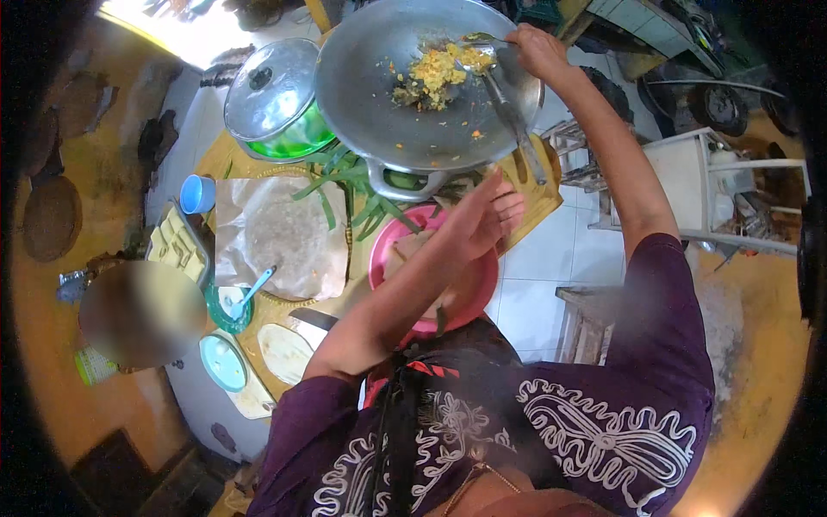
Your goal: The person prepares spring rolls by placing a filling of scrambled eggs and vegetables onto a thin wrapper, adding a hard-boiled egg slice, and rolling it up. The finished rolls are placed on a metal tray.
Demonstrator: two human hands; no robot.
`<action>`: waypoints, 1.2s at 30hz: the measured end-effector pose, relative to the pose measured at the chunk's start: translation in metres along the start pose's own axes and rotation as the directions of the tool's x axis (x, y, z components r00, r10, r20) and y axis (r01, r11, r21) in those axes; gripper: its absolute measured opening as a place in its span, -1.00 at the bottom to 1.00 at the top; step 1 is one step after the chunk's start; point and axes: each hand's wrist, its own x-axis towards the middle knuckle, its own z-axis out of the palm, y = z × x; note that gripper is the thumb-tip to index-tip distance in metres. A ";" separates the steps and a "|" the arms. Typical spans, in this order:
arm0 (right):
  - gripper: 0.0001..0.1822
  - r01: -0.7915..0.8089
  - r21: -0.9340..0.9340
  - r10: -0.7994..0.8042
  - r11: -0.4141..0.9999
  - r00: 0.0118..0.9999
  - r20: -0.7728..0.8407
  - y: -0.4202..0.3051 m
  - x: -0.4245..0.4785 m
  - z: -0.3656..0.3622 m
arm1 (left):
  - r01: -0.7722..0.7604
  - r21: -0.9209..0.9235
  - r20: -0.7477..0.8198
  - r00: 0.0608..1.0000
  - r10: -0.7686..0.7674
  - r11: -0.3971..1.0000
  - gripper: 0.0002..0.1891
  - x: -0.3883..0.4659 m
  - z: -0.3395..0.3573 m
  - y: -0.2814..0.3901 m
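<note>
A large metal wok (362,97) lies before me with a mound of yellow crumbly food (439,71) in it. My right hand (543,52) is at the wok's upper right rim, shut on a metal spoon (479,39) whose bowl is over the food. A metal spatula (507,110) rests in the wok, its handle jutting past the near rim. Just below that rim is my left hand (494,210), thumb raised near the edge. Whether it touches the wok is unclear. Under my left forearm stands a pink basin (478,297), its contents partly hidden.
A lidded green pot (284,132) stands left of the wok. Green leaf strips (375,207) lie below it. Further left are a paper sheet (284,239), a blue cup (198,194), a tray of folded wrappers (174,242), a turquoise bowl (223,363) and a flat wrapper (284,352).
</note>
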 end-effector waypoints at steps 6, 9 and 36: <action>-0.77 0.126 0.016 -0.126 0.992 0.992 0.003 0.017 0.021 0.028 | -0.074 -0.235 0.125 0.986 0.106 0.969 -0.40 0.047 0.041 0.001; -0.79 0.211 0.032 -0.208 0.977 0.976 -0.068 0.020 0.026 0.038 | -0.093 -0.257 0.212 0.966 0.150 0.962 -0.52 0.052 0.037 0.010; -0.69 0.056 0.484 0.049 0.873 0.978 -0.203 -0.018 0.014 0.009 | -0.377 0.542 -0.149 0.836 0.527 0.751 -0.76 -0.044 0.021 0.042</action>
